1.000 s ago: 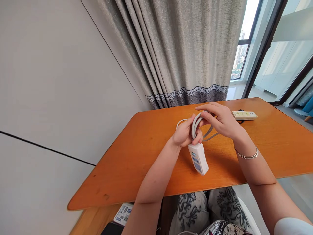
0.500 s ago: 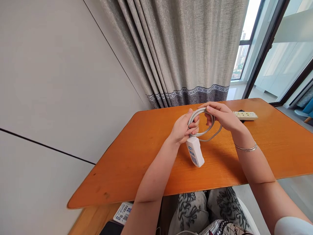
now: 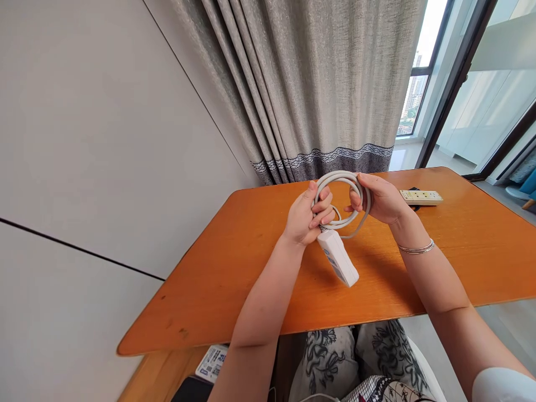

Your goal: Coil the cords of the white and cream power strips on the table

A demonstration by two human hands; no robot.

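A white power strip (image 3: pixel 338 258) hangs tilted below my hands, over the near part of the wooden table (image 3: pixel 234 268). Its pale grey cable (image 3: pixel 338 174) is wound into several loops above it. My left hand (image 3: pixel 307 215) is closed round the left side of the coil, close to where the cable enters the strip. Thumb and fingers of my right hand (image 3: pixel 377 198) pinch the right side of the loops. A loose stretch of cable curves down beneath the coil. The plug end is not visible.
Another power strip (image 3: pixel 421 197), cream coloured, lies on the table to the right, with something black beside it. A curtain (image 3: pixel 326 100) hangs behind the far edge, and a wall (image 3: pixel 96 167) borders the left. A printed white box (image 3: pixel 212 362) sits below the near edge.
The coil has become rounder and more open between my hands. My right hand has moved from its top to its right side. The hanging strip has swung slightly to the right.
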